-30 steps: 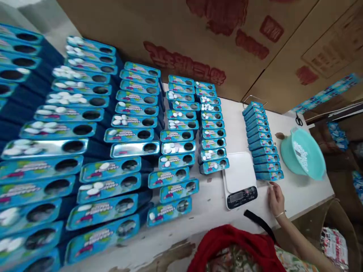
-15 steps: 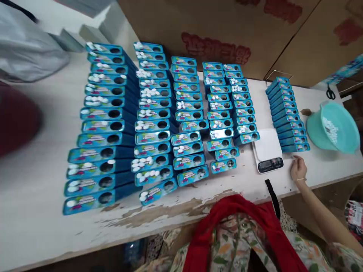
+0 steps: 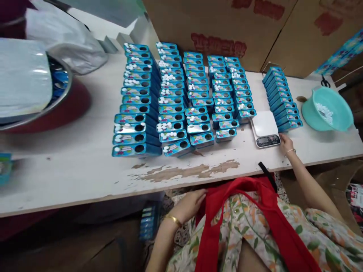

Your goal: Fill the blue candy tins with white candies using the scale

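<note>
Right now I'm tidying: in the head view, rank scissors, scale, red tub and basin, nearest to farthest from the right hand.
1. Scale: just left of the right hand.
2. Basin: on the hand's right.
3. Scissors: behind the basin.
4. Red tub: far left.

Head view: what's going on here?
A person's right hand is by the front right corner of a white scale; contact is unclear. The left hand is at the red apron, and whether it holds the cloth can't be told. Blue tins stand in rows, many with white pieces on top. A teal basin at the right has white pieces in it.
</note>
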A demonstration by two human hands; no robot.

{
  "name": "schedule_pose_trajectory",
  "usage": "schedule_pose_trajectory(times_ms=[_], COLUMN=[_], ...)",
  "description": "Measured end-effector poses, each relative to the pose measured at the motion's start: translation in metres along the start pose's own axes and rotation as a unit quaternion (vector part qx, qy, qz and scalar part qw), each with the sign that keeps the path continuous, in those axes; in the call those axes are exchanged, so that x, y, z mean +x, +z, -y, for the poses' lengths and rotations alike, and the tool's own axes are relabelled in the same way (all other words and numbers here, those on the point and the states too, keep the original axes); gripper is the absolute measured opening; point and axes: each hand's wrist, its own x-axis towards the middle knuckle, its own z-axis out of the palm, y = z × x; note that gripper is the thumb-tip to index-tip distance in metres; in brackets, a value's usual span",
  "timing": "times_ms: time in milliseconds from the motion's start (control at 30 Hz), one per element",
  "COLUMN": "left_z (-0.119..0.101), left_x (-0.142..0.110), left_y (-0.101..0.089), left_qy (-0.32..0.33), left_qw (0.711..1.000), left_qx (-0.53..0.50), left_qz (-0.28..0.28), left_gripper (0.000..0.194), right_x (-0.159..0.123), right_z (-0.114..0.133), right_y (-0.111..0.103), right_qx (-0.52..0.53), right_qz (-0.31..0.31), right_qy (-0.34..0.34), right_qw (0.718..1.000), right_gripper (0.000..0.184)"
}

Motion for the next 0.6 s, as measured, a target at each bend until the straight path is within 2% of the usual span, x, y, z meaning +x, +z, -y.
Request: schedule_pose_trajectory(times_ms=[67, 100, 167, 233, 333, 433, 500, 600], left_z=[-0.012, -0.022, -0.046, -0.072, -0.106, -0.132, -0.143, -0.15], left_x=[0.004, 0.014, 0.047, 0.091, 0.155, 0.2, 0.216, 0.22], left_y=[-0.013, -0.021, -0.032, -0.037, -0.032, -0.023, -0.021, -0.018], left_qy=[0.028, 0.045, 0.086, 0.108, 0.077, 0.029, 0.02, 0.025], left_qw=[0.999, 0.998, 0.991, 0.981, 0.975, 0.957, 0.953, 0.962], left_qx=[0.002, 0.001, -0.018, -0.048, -0.161, -0.263, -0.28, -0.251], left_qz=[-0.023, -0.05, -0.105, -0.151, -0.134, -0.123, -0.111, -0.101], left_gripper=[0.038, 0.041, 0.04, 0.037, 0.041, 0.045, 0.04, 0.03], right_x=[-0.001, -0.003, -0.009, -0.016, -0.023, -0.025, -0.027, -0.038], right_z=[0.004, 0.005, 0.008, 0.01, 0.013, 0.018, 0.023, 0.029], right_y=[0.008, 0.012, 0.017, 0.021, 0.026, 0.032, 0.034, 0.033], right_qx=[0.012, 0.02, 0.037, 0.058, 0.092, 0.124, 0.143, 0.168], right_qz=[0.016, 0.022, 0.03, 0.035, 0.041, 0.047, 0.051, 0.061], right_qy=[-0.001, -0.002, -0.004, -0.004, 0.002, 0.004, 0.001, -0.002], right_qw=[1.0, 1.0, 0.999, 0.998, 0.995, 0.991, 0.988, 0.984], right_gripper=[0.034, 0.034, 0.031, 0.031, 0.044, 0.049, 0.049, 0.05])
